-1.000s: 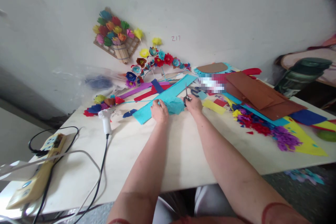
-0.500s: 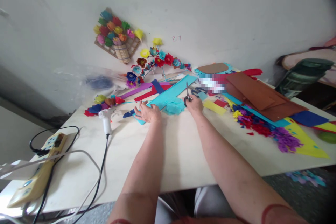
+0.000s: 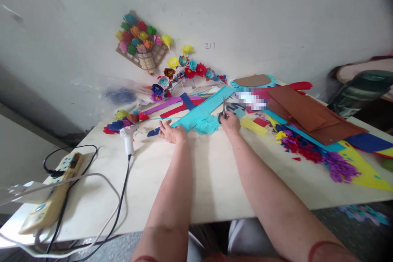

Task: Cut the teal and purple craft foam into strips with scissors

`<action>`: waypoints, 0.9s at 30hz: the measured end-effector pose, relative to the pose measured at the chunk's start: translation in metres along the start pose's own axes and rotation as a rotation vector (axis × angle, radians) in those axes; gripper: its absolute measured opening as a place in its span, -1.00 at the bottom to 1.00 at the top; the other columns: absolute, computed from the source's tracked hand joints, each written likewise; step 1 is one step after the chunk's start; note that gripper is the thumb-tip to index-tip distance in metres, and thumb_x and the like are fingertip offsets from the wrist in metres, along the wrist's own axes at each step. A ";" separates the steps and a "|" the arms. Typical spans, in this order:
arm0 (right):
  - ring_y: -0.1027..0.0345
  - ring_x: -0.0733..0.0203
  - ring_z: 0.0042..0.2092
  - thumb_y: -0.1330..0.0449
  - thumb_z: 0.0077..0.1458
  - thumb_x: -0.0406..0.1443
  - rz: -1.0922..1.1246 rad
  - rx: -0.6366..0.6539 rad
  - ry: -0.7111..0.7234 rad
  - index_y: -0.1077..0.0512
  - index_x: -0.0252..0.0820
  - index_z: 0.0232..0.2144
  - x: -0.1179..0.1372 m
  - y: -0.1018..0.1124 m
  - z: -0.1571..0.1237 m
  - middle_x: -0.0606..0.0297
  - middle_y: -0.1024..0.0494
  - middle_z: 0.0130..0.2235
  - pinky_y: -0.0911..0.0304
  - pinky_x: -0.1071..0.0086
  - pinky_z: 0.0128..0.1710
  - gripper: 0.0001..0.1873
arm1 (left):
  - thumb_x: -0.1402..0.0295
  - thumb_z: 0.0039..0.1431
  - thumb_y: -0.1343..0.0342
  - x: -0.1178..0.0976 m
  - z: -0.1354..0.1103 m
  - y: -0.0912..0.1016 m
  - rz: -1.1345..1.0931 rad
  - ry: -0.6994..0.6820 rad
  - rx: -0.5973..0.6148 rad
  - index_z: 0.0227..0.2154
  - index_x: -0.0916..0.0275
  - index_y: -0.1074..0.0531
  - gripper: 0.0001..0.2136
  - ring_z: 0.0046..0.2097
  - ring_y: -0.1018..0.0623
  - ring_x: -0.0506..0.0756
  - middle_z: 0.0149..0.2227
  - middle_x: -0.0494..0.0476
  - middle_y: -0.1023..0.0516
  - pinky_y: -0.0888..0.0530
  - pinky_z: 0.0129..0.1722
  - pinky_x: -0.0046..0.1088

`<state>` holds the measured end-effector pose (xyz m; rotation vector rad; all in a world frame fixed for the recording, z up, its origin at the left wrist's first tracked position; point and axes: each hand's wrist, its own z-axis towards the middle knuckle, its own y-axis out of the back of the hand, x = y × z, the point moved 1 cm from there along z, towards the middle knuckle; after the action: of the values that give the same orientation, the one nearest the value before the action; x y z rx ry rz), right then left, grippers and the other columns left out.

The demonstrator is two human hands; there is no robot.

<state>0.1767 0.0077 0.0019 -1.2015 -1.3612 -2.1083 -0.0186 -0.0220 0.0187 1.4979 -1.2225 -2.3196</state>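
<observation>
A: State the position of the strip (image 3: 204,109).
B: Flat on the table (image 3: 211,180). The long axis is diagonal: near end at the left hand (image 3: 173,133), far end away and to the right.

A: Which hand is nearer to it?
B: The left, at the near end. Contact cannot be confirmed; the hand hides that end. The right hand (image 3: 231,123) is to the right of the strip's middle.

A: State of the fingers?
B: Left: spread, gripping nothing visible; a blue piece (image 3: 153,132) lies just beside the fingertips. Right: closed around the handles of the scissors (image 3: 224,111), blades pointing away from the person, across the strip's direction.

A: What lies between the hands?
B: Cyan scraps (image 3: 207,125), along the strip's near edge.
</observation>
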 end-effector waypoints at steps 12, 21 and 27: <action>-0.44 0.08 -0.22 -0.14 -0.01 -0.13 0.009 0.007 -0.002 -0.50 -0.11 -0.15 -0.001 -0.003 0.000 0.17 -0.57 -0.27 -0.26 0.35 -0.26 -0.62 | 0.36 -0.13 -0.09 0.003 0.009 -0.008 0.164 -0.193 0.169 -0.09 0.15 -0.34 -0.57 0.14 -0.21 0.26 0.05 0.18 -0.40 -0.20 0.04 -0.19; -0.42 0.05 -0.16 -0.13 -0.02 -0.07 -0.029 0.014 0.006 -0.50 -0.10 -0.14 0.000 -0.003 -0.001 0.16 -0.58 -0.22 -0.25 0.29 -0.19 -0.59 | 0.27 -0.11 -0.07 0.005 0.014 -0.002 0.280 -0.227 0.147 -0.14 0.27 -0.40 -0.60 0.09 -0.25 0.32 0.02 0.37 -0.38 -0.18 0.02 -0.15; -0.42 0.05 -0.18 -0.13 -0.02 -0.06 -0.021 0.036 -0.009 -0.50 -0.08 -0.15 0.000 -0.003 -0.001 0.17 -0.58 -0.25 -0.25 0.29 -0.21 -0.59 | 0.28 -0.11 -0.07 0.003 0.015 -0.001 0.325 -0.220 0.154 -0.23 0.27 -0.45 -0.67 0.07 -0.28 0.34 -0.06 0.39 -0.43 -0.21 -0.01 -0.16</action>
<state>0.1743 0.0087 -0.0005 -1.1890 -1.4150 -2.0861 -0.0320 -0.0140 0.0185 1.0049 -1.5958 -2.2540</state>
